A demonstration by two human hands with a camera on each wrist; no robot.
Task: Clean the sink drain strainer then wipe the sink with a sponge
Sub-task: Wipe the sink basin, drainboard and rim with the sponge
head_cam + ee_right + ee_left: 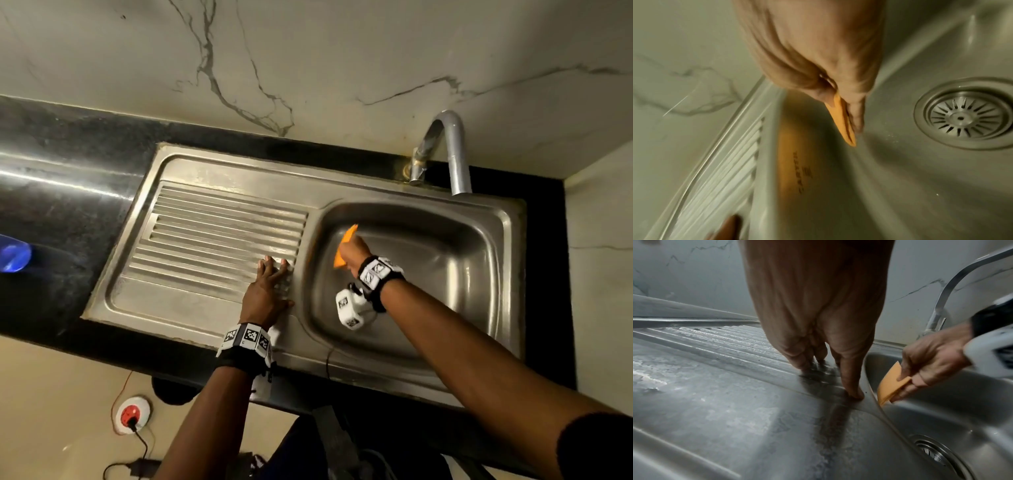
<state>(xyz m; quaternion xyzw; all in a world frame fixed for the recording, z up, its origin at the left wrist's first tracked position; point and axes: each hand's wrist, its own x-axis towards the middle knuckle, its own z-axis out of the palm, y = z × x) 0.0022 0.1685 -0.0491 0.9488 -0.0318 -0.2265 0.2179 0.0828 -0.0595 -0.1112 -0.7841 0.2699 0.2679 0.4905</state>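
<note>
Seen from above: stainless steel sink (507, 219) set into a dark counter (61, 192), ribbed drainboard (219, 233) on the left, basin on the right, curved tap (452, 150) at the back.

Right hand (354, 251) lowered into the basin, pinching a thin orange sponge (347, 238) between thumb and curled fingers (906, 378). Sponge held on edge, long axis running from the near side of the basin toward the back, flat face turned to the basin's left wall, touching it or just beside it; exact contact hard to tell through motion blur. Orange reflection of the sponge visible on that wall in the right wrist view.

Left hand (265, 291) flat on the drainboard, fingers spread and straight, tips pressing the ribs just beside the basin's left rim, holding nothing, apparently bracing the body.

Drain strainer (964, 117) seated in the basin floor, round with radial slots, looking free of debris. From the sponge, strainer lying to the right, well apart across the basin floor. Right hand far nearer to it than the left.

Likely stage: strainer done, wiping of the basin walls under way. Probable coming stroke along the left wall or down across the floor toward the drain, sponge needing its flat face kept against the steel.
</note>
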